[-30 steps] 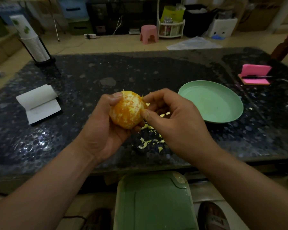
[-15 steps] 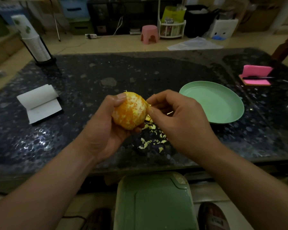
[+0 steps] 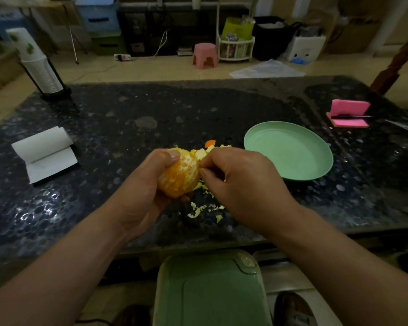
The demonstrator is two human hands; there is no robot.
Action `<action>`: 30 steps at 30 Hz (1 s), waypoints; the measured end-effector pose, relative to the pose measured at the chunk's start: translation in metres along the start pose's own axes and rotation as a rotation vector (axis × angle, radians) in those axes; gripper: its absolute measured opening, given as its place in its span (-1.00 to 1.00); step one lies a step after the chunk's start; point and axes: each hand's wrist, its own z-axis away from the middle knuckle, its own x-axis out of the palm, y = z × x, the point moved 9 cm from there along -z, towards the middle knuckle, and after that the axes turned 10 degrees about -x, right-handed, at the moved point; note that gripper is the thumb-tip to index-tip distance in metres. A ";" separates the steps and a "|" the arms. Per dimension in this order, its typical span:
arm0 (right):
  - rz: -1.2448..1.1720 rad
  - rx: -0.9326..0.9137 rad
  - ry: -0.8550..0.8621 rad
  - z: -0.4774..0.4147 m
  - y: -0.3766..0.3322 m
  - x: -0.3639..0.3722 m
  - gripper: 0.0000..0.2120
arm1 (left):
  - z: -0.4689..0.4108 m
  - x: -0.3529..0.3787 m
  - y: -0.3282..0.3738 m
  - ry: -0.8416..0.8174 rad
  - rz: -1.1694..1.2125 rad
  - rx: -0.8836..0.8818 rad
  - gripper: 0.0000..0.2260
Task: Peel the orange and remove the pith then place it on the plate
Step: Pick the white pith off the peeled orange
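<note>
My left hand (image 3: 141, 189) grips a peeled orange (image 3: 179, 176) with patches of white pith, held above the dark stone table (image 3: 104, 196). My right hand (image 3: 243, 184) is right beside the fruit, thumb and forefinger pinched together at its right side on the pith. Peel and pith scraps (image 3: 205, 209) lie on the table under and behind the hands. The green plate (image 3: 290, 149) sits to the right with nothing on it.
An open white notepad (image 3: 45, 154) lies at the left. A stack of paper cups (image 3: 37, 64) stands at the back left corner. A pink notepad with a pen (image 3: 348, 112) is at the far right. A green stool (image 3: 210, 290) is below the table's near edge.
Both hands with the orange have stayed close together and shifted slightly. Orange peel pieces now show behind the right hand. The right fingers keep picking at the fruit's right side.
</note>
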 end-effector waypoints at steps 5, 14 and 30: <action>0.016 0.010 0.051 -0.003 -0.001 -0.002 -0.87 | -0.001 0.001 0.000 0.009 -0.010 -0.003 -0.71; 0.031 0.026 0.077 -0.005 -0.003 -0.004 -0.85 | -0.003 0.004 -0.003 0.009 0.008 -0.031 -0.73; -0.093 0.082 0.091 -0.003 0.004 -0.002 -0.89 | -0.002 0.005 -0.003 -0.037 0.077 -0.050 -0.71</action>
